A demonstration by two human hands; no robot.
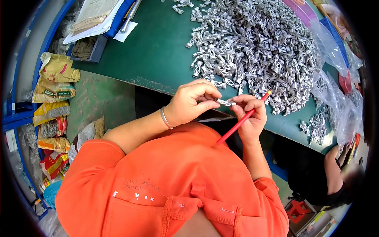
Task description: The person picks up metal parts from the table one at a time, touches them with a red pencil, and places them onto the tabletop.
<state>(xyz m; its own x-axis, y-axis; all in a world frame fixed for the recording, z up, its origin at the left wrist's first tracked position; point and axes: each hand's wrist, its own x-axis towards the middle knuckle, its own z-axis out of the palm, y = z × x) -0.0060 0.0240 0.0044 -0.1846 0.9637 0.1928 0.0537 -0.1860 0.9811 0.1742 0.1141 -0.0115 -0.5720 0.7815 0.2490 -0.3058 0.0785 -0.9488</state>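
Observation:
My left hand (192, 100), with a silver bangle on its wrist, pinches one end of a small silver metal fitting (225, 102) that looks like a twisted loop with a ridged cap. The fingertips of my right hand (250, 114) close on the other end of this fitting. A slim red pencil-like stick (237, 125) with a yellowish tip also sits in my right hand, slanting across the fingers. Both hands are just over the table's near edge. Beyond them lies a large heap of similar silver fittings (256, 47).
The green table (154, 51) has a chipped near edge. A smaller group of fittings (318, 124) and clear plastic bags (343, 106) are at the right. Papers (92, 17) lie at the back left, above a grey bin (94, 49). A person in black (308, 170) sits at the right.

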